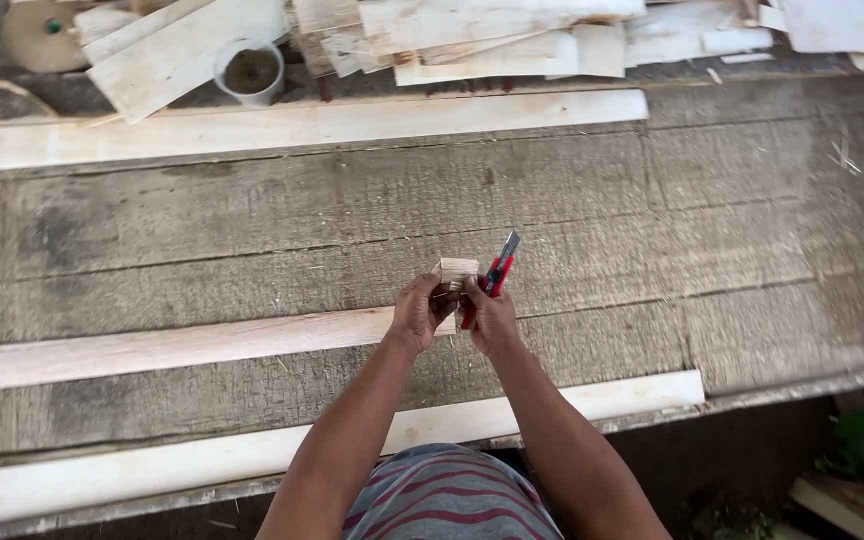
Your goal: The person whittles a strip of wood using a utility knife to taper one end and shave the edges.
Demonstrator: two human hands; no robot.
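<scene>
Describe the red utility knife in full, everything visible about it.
The utility knife has a slim red handle with a black slider part and a grey metal blade extended from its upper end. It looks like plastic with a steel blade. It is tilted, blade tip pointing up and to the right, above the worn grey workbench. The right hand grips its lower handle, hiding that end, beside the small wood block.

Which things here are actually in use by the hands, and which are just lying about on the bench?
In use:
- small wood piece, held by the left hand
- red utility knife, blade out, held in the right hand

Lying about:
- three long pale strips on the workbench
- white cup
- heap of wood offcuts
</scene>
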